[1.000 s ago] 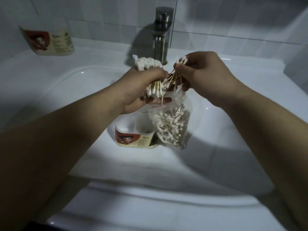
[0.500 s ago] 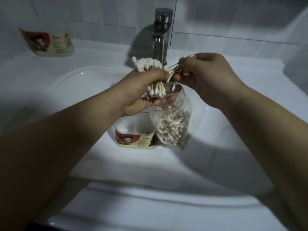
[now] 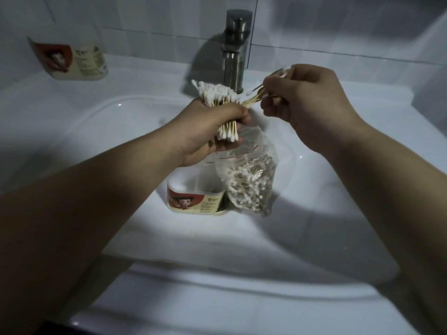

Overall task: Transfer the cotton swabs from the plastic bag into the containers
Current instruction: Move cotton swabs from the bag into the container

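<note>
White-tipped cotton swabs (image 3: pixel 215 93) stand bunched in your left hand (image 3: pixel 208 131), its grip clenched round their wooden sticks above the sink (image 3: pixel 121 146). Your right hand (image 3: pixel 307 102) pinches a few loose swabs (image 3: pixel 254 99) just beside that bundle. The plastic bag (image 3: pixel 249 184), part full, hangs under your left hand, seemingly caught by its lower fingers, beside the open container (image 3: pixel 196 199).

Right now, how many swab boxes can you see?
2. One box stands in the sink beside the bag; the other box lies on the back-left ledge. More may be hidden.
</note>
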The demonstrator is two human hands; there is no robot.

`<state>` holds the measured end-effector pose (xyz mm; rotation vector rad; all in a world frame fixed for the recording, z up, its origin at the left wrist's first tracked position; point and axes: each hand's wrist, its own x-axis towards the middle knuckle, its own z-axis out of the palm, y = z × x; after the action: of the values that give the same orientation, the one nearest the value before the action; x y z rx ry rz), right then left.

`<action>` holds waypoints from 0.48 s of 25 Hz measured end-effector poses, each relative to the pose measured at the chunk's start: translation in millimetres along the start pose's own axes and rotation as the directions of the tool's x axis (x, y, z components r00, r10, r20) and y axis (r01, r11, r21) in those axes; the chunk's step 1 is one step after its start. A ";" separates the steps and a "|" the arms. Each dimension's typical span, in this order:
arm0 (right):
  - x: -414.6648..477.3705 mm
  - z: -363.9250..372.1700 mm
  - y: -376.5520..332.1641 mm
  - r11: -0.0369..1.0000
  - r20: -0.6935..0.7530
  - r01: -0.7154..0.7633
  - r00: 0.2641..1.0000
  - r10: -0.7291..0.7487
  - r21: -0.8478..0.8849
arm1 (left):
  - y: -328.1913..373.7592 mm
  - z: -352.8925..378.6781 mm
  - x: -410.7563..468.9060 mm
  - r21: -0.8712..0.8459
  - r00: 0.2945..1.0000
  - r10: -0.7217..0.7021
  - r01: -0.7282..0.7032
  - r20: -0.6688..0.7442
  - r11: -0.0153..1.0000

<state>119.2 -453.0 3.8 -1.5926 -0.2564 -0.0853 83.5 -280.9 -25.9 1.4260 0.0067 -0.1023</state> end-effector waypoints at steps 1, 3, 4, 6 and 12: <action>0.4 -0.7 -0.6 1.000 -0.010 0.008 1.000 -0.008 -0.003 | -0.7 -0.8 0.8 0.003 1.000 0.004 -0.004 -0.011 1.000; 1.4 -3.4 -2.1 0.999 -0.024 0.029 0.999 -0.029 -0.037 | -1.0 -1.8 1.8 0.000 0.999 0.013 -0.013 -0.042 1.000; 1.5 -4.4 -2.2 0.997 -0.023 0.040 0.999 -0.042 -0.070 | -0.8 -1.8 1.7 -0.008 0.998 0.018 -0.019 -0.052 1.000; 0.4 -3.2 -0.9 0.989 0.008 0.047 0.999 -0.046 -0.140 | -1.3 -1.3 1.6 -0.019 0.998 0.031 -0.031 -0.046 0.999; -5.0 10.2 5.8 0.992 0.081 0.001 0.997 0.009 -0.126 | -6.2 1.7 1.8 0.180 0.997 0.066 -0.070 0.030 0.981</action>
<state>114.4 -443.5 -3.4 -1.7245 -0.3165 -0.0342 84.7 -283.5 -31.9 1.6049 -0.0722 -0.0646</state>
